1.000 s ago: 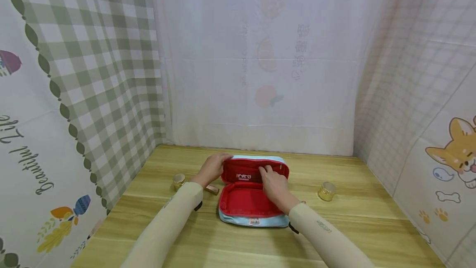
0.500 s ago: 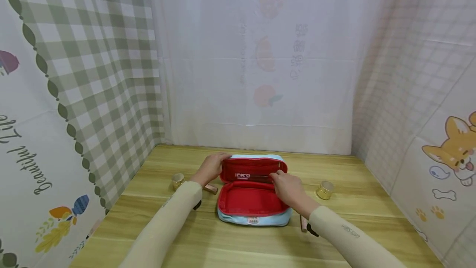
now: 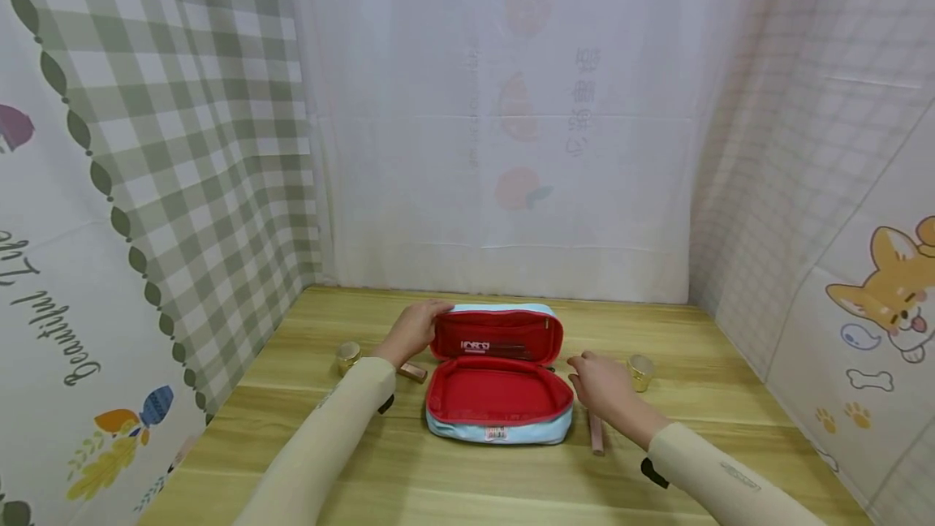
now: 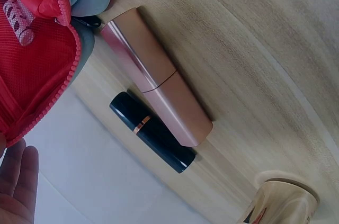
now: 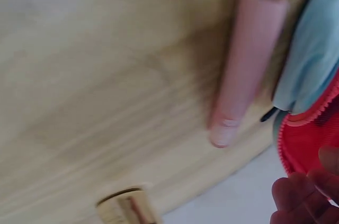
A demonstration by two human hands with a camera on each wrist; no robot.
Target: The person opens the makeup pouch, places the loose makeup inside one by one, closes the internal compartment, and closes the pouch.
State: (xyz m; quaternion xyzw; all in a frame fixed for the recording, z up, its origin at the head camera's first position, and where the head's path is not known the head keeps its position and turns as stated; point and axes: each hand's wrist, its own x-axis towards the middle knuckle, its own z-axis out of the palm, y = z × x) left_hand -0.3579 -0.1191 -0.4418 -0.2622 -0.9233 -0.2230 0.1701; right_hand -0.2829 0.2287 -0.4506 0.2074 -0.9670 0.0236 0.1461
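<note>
A light blue zip pouch (image 3: pixel 499 433) with red lining lies unzipped, its lid standing up at the back. My left hand (image 3: pixel 416 331) grips the lid's left corner, thumb on the inside and fingers behind, as the left wrist view shows. Slim dark sticks (image 3: pixel 504 350) lie in the lid's mesh pocket, beside a white printed mark. My right hand (image 3: pixel 602 384) is off the pouch's right side, fingers loosely bent and holding nothing. Below it lies a pink tube (image 5: pixel 249 54), partly covered by the hand in the head view.
Left of the pouch lie a rose-gold lipstick tube (image 4: pixel 159 81) and a black lipstick tube (image 4: pixel 151 131) with a gold band. A gold-lidded jar (image 3: pixel 348 355) stands at the left, another gold jar (image 3: pixel 640 372) at the right. Cloth curtains (image 3: pixel 504 144) surround the wooden table.
My right hand has drawn back from the lid's mesh pocket to the right, leaving the dark sticks in it and uncovering the pink tube. My left hand keeps its grip on the lid.
</note>
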